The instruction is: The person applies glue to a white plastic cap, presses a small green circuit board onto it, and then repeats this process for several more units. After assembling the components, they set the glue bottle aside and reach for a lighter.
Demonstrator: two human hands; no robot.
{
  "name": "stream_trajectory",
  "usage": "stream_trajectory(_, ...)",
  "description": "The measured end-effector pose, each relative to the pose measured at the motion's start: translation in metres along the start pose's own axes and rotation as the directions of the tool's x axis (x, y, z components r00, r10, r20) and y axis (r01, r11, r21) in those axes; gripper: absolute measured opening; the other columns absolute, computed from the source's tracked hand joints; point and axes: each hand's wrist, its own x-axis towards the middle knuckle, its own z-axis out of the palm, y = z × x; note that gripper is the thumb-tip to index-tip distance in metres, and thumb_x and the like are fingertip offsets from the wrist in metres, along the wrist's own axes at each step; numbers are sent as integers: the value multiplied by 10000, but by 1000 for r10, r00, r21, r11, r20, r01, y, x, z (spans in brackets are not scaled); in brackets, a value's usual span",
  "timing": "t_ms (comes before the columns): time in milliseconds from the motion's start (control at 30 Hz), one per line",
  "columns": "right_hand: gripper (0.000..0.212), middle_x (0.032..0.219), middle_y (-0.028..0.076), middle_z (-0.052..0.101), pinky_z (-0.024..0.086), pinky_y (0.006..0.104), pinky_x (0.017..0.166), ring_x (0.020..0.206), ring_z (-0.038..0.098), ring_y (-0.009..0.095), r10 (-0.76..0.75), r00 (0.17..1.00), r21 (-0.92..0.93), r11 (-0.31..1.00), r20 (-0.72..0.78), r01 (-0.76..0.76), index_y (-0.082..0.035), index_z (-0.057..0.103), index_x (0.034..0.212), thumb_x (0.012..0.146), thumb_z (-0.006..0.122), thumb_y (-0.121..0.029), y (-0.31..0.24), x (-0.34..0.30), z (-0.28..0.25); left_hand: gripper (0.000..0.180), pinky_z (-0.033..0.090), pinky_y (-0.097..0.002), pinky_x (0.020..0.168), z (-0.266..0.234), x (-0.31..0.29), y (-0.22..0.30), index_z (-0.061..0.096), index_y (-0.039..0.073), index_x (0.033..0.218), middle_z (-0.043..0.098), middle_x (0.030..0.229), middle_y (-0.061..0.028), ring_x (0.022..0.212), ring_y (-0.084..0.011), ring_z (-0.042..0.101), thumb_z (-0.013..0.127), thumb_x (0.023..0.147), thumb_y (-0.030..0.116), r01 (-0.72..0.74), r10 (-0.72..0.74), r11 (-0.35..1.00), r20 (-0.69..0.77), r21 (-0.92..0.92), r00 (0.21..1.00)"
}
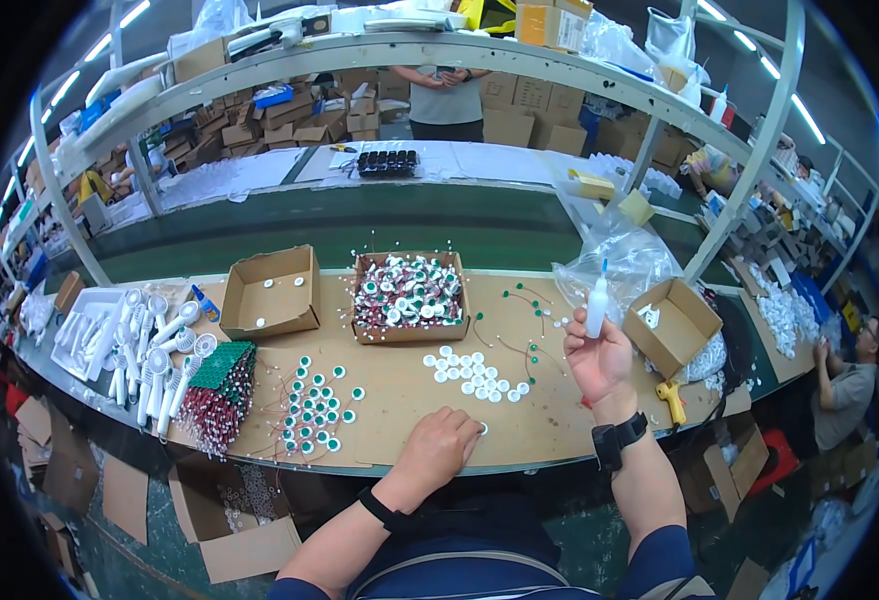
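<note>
My right hand point(601, 362) is raised over the right side of the table, its fingers wrapped round a white squeeze bottle point(597, 303) with a blue pointed nozzle that points up. At the table's front edge my left hand point(435, 450) rests with curled fingers on a small white disc point(484, 428) that peeks out at the fingertips. Just beyond lies a group of white round discs point(474, 372). Left of that hand, several green-and-white discs with thin red wires point(311, 408) lie spread on the brown board. Loose green discs with wires point(531, 352) lie near the right hand.
A cardboard box point(411, 338) full of wired discs stands mid-table, with an open box point(277, 322) to its left and another point(694, 325) at right. White handheld fans point(159, 368) and a wire bundle point(221, 385) lie left. A yellow glue gun point(671, 402) lies right. Other people stand behind and right.
</note>
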Motion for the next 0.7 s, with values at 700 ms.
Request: stream_trajectory(700, 336, 1080, 70, 613, 529, 303, 763, 882, 569, 177, -19, 1000, 12, 1000, -16, 20, -69, 592, 1444, 1137, 515, -183, -8, -40, 8, 57, 569, -439, 765, 2, -3, 3, 771, 90, 974, 685, 895, -85, 876, -304, 676, 788, 938, 132, -11, 11, 1000, -20, 8, 1000)
